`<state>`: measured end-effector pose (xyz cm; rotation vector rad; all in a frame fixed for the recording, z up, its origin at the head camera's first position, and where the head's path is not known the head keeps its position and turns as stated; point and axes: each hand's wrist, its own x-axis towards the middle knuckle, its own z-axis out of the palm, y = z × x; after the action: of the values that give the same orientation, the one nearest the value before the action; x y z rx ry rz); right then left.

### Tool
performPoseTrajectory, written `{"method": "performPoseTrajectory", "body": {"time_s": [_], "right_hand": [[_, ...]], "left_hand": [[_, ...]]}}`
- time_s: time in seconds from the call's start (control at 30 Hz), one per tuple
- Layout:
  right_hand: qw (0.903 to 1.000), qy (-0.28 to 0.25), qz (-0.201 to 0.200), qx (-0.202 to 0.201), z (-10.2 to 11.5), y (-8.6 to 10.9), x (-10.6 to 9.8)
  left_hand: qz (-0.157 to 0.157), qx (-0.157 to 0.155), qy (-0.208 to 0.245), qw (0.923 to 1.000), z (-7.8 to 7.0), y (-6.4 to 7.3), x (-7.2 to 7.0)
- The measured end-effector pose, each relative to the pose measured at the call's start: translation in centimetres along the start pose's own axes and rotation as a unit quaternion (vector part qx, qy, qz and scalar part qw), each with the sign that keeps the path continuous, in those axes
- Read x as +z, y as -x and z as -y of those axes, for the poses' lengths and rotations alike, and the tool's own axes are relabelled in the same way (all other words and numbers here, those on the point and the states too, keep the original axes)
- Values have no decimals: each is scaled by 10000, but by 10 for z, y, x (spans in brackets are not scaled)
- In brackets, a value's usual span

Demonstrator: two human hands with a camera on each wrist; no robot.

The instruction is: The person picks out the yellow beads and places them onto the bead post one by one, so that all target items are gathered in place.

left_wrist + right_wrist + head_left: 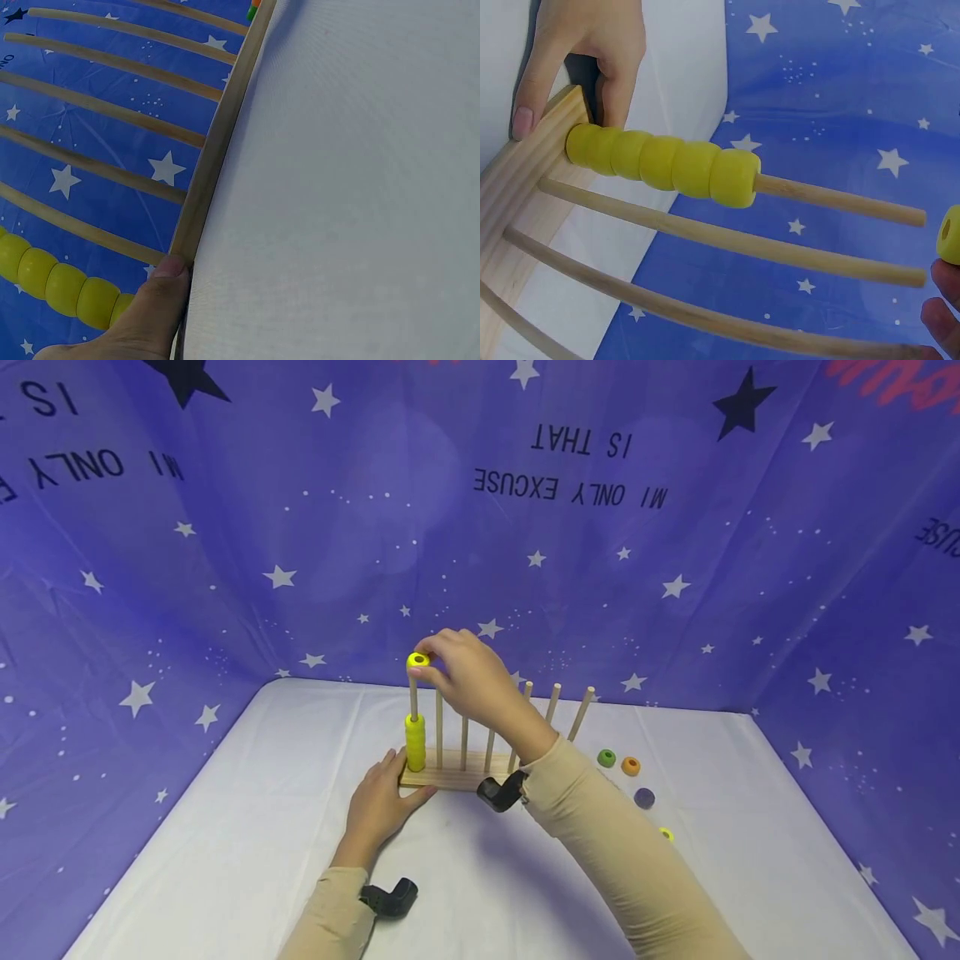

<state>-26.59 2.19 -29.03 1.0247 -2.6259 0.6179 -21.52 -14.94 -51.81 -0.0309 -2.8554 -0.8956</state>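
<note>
My right hand [476,681] pinches a yellow bead [413,667] between thumb and fingers at the top of the leftmost peg. In the right wrist view this bead [952,247] is just off the peg's tip, apart from it. Lower on that same peg sits a stack of several yellow beads [415,745]. The wooden base [450,779] bears a row of several upright pegs. At the base's left end, my left hand [377,802] grips it, its thumb [169,274] on the front edge and the other fingers round the left end.
To the right of the rack, a green bead [604,764], an orange bead [631,771], a purple bead [644,798] and a yellow bead [667,834] lie on the white cloth [465,893]. A blue starred backdrop [450,552] surrounds the table.
</note>
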Motion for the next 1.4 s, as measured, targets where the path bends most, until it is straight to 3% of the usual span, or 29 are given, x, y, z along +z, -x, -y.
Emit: {"method": "performPoseTrajectory", "body": {"time_s": [0.53, 1.4], "right_hand": [[9990, 94, 397, 170, 3, -5, 12], [9986, 144, 500, 129, -1, -2, 13]], "left_hand": [[27, 13, -32, 10000, 0, 0, -1], [-18, 65, -53, 10000, -1, 1, -2]]}}
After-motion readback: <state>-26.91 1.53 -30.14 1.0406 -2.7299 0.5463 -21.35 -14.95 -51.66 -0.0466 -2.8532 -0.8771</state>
